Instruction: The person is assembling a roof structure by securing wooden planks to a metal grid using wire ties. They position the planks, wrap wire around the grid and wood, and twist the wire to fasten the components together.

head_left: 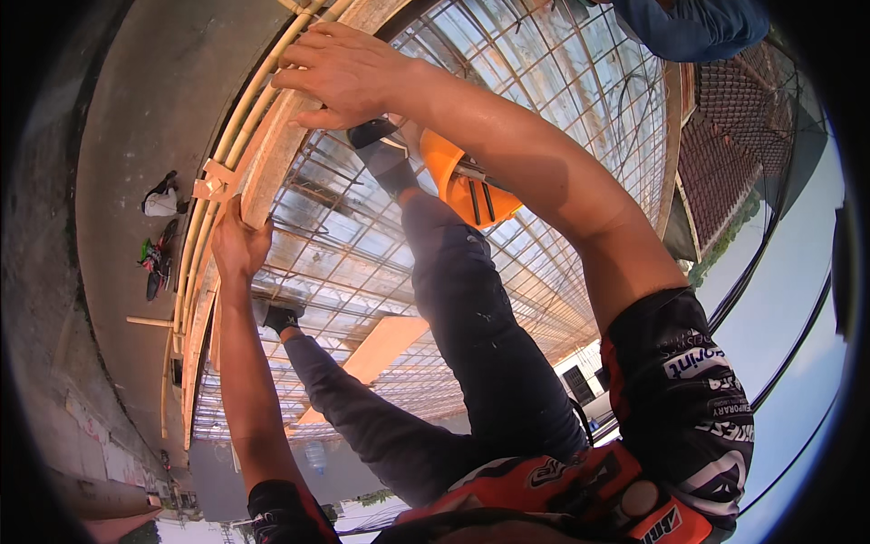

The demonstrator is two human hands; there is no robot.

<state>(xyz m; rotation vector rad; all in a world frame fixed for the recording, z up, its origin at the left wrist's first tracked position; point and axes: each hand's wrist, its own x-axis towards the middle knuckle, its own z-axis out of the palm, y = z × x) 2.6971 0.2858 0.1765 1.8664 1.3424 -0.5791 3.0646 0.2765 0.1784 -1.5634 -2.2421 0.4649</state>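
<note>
A long wooden plank (269, 174) stands along the left edge of a rebar mesh. My left hand (242, 243) is closed round its near end, with the thumb on the mesh side. Farther up, my right hand (343, 74) lies over the same plank, fingers stretched out toward the outer edge and thumb apart. Just outside the plank run bamboo poles (237, 122), with a small block of wood pieces (213, 179) beside my left hand. Beneath my right forearm sits an orange plastic container (444, 168) with dark tools in it, partly hidden by the arm.
My feet stand on the rebar mesh (317, 213) over metal sheeting. A loose board (385, 349) lies by my legs. Far below on the left are a road (136, 100) and a motorbike (159, 261). Another person's blue clothing (702, 32) shows at the top right, near tiled roofs (725, 154).
</note>
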